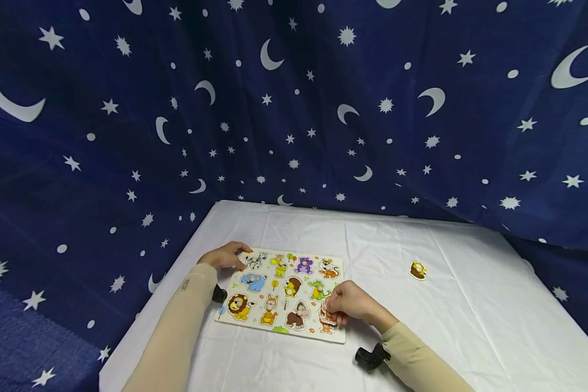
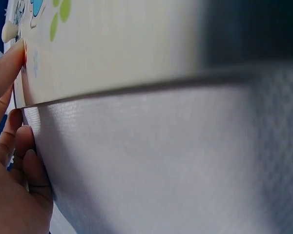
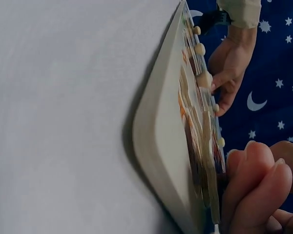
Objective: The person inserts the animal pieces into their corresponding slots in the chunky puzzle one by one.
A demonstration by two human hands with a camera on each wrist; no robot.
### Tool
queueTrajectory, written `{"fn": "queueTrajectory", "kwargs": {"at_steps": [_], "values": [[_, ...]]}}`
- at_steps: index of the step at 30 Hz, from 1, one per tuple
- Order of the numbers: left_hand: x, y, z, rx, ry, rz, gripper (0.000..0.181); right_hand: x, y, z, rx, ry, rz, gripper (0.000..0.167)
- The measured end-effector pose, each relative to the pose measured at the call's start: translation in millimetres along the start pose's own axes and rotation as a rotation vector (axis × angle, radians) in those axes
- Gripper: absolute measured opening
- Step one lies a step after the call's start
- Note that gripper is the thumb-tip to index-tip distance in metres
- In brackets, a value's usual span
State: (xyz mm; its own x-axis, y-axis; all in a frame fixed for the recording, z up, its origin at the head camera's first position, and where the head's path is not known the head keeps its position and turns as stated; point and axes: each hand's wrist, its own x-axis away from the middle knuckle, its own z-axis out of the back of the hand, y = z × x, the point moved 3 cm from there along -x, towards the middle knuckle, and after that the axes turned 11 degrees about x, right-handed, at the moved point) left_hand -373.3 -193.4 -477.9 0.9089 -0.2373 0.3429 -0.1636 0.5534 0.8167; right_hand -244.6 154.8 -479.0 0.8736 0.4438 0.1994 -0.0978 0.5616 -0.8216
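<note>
A wooden peg puzzle board with animal pieces lies flat on the white-covered table. My left hand grips its far left corner by the zebra piece; in the left wrist view the thumb lies on top and the fingers are at the edge. At the near right corner, my right hand pinches an orange-brown animal puzzle piece over its slot. In the right wrist view that piece's edge stands slightly above the board. Its knob is hidden behind the fingers.
One loose yellow and brown animal piece lies on the white tablecloth, right of the board. Behind and left of the table hangs a dark blue curtain with moons and stars. Black wrist cameras are strapped on both wrists.
</note>
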Motion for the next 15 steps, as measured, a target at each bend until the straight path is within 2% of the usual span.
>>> {"fn": "queueTrajectory", "kwargs": {"at_steps": [15], "values": [[1.0, -1.2, 0.3, 0.007, -0.004, 0.012, 0.049, -1.0, -2.1, -13.9, -0.069, -0.067, -0.038, 0.007]]}}
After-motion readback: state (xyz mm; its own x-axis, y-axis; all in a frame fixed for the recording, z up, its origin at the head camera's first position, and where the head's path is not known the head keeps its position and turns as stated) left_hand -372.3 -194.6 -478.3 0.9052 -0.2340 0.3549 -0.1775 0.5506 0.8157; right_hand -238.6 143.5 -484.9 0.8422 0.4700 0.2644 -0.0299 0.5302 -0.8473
